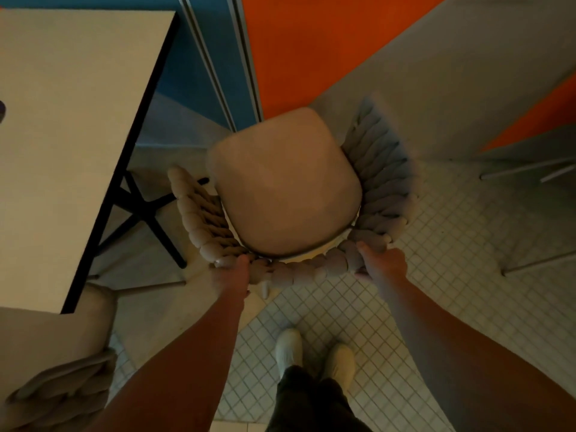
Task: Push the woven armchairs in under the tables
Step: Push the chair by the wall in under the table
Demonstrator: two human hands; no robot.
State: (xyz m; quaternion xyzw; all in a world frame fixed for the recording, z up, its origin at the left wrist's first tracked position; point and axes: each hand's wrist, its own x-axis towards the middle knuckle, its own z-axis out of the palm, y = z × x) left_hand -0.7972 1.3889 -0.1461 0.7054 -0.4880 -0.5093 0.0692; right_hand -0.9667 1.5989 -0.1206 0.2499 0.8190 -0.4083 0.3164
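A woven armchair with a beige padded seat and a thick braided backrest stands in the middle of the head view, between two tables. My left hand grips the braided back rail at its left end. My right hand grips the same rail at its right end. A beige table with a black edge and black cross base lies to the left. A grey table slants across the upper right, over the chair's right arm. A second woven armchair sits at the lower left, partly under the left table.
A blue and orange wall with a metal strip rises behind the chair. Thin metal legs stand under the right table. My two white shoes are on the small-tiled floor just behind the chair.
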